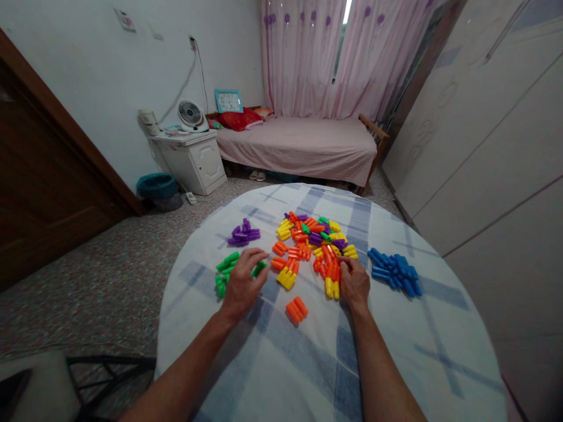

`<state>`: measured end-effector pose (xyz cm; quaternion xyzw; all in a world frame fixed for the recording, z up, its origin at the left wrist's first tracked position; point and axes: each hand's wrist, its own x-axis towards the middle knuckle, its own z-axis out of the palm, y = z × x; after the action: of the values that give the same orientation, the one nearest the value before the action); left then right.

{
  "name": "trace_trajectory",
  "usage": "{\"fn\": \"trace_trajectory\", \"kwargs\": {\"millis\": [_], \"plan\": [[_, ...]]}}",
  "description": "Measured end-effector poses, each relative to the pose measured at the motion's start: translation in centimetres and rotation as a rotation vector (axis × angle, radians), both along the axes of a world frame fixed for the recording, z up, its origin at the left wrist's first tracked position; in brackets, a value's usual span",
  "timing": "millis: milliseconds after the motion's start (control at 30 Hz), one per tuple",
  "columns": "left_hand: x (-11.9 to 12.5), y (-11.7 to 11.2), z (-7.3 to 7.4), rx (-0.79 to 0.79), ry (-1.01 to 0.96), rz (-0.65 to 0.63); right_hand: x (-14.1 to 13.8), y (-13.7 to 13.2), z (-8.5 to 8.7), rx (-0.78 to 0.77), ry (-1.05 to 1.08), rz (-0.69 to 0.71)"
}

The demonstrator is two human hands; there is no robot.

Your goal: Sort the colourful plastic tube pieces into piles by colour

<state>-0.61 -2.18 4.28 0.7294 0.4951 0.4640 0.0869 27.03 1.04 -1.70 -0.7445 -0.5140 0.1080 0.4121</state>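
Note:
My left hand (244, 280) hovers over the green plastic pieces (227, 265) at the left, thumb and fingers curved and apart. One green piece (259, 268) shows in the gap between them; it does not look gripped. On the right side of the mixed pile, my right hand (355, 282) has its fingers bent together against joined orange pieces (331, 264) with yellow ends (332, 288). Whatever its fingertips pinch is hidden. Between the hands lie a yellow piece (287, 278) and, closer to me, an orange piece (297, 310).
Purple pieces (244, 233) form a heap at the back left, blue pieces (396, 272) one at the right. Mixed colours (314, 228) lie at the centre back of the round, cloth-covered table (308, 375). Beyond stand a bed (303, 140) and a white cabinet (204, 161).

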Motion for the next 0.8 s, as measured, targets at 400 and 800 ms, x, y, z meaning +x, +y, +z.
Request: {"fn": "trace_trajectory", "kwargs": {"millis": [400, 800], "plan": [[-5.8, 0.2, -1.8, 0.025, 0.290, 0.270, 0.3, 0.3, -0.4, 0.006, -0.013, 0.006], [5.6, -4.7, -6.2, -0.286, 0.269, 0.015, 0.0, -0.1, 0.0, 0.027, -0.002, 0.030]]}}
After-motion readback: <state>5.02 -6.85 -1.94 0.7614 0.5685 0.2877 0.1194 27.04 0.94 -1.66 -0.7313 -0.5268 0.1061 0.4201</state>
